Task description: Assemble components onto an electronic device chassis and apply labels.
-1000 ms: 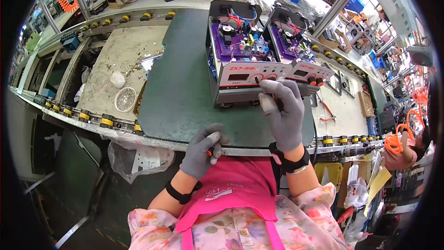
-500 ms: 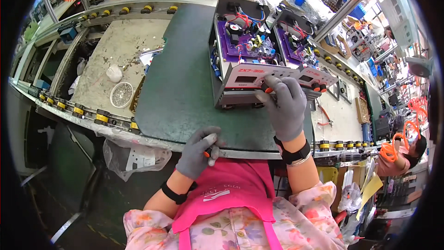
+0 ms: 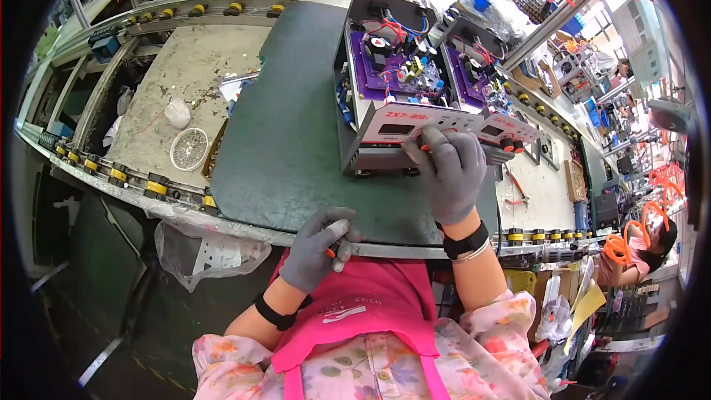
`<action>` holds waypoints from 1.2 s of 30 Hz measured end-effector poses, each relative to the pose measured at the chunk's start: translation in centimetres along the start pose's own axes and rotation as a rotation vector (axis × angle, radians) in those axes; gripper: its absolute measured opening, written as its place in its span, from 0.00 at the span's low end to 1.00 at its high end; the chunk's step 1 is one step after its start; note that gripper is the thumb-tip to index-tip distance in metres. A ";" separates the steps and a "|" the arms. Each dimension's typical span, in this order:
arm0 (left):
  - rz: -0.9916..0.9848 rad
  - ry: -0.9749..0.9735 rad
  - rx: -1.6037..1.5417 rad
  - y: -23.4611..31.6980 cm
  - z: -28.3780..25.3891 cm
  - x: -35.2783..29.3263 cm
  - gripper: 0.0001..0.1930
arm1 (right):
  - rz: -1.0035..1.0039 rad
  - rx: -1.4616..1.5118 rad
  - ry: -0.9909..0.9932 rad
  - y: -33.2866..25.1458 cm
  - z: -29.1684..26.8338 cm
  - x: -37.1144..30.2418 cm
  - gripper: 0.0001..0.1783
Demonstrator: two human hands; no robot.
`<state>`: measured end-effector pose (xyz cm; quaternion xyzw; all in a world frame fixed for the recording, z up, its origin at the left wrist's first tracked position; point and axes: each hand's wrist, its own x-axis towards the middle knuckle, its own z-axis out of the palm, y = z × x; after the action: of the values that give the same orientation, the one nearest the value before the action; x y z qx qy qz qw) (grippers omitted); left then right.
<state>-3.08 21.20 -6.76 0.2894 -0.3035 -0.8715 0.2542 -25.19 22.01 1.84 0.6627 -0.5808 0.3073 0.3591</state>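
Note:
An open-topped machine (image 3: 363,157) with a purple circuit board (image 3: 370,81) stands on the dark green board. My gloved right hand (image 3: 455,174) is at its light front panel (image 3: 426,115), thumb and fingers closed round a black-and-red control knob (image 3: 424,147). The hand hides most of that knob and the panel's lower right. In front of my apron, my gloved left hand (image 3: 312,252) is closed on a small black-and-red knob (image 3: 332,251), mostly covered by the fingers. A second open machine (image 3: 511,129) stands to the right, with two black-and-red knobs (image 3: 512,144) on its panel.
The dark green board (image 3: 278,155) lies across a roller conveyor with yellow-and-black rollers (image 3: 157,185). To the left are a white bowl of small parts (image 3: 189,149) and a plastic bag (image 3: 211,255). Red-handled pliers (image 3: 518,191) lie at right. Another person (image 3: 637,252) is at far right.
My right hand stays at the front panel and has turned slightly, with its fingers a little higher round the knob. My left hand has hardly moved. The view has shifted slightly.

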 end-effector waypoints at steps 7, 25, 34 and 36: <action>-0.005 -0.084 -0.083 0.0 0.2 0.0 0.20 | 0.134 0.060 -0.104 -0.8 -2.8 -0.2 0.25; 1.019 -0.286 1.464 2.9 13.3 1.9 0.31 | 0.856 0.279 -0.220 3.3 -24.8 -14.6 0.17; 1.330 0.322 1.984 8.0 15.0 6.0 0.35 | 1.185 -0.951 -0.720 14.5 -44.5 -33.1 0.18; 1.281 0.417 1.969 8.3 14.7 6.0 0.35 | 1.232 -0.851 -0.203 14.0 -43.1 -31.1 0.21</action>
<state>-14.75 17.40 6.24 0.2921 -0.8836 0.0851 0.3561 -42.87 74.11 1.70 0.0471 -0.9450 0.1391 0.2921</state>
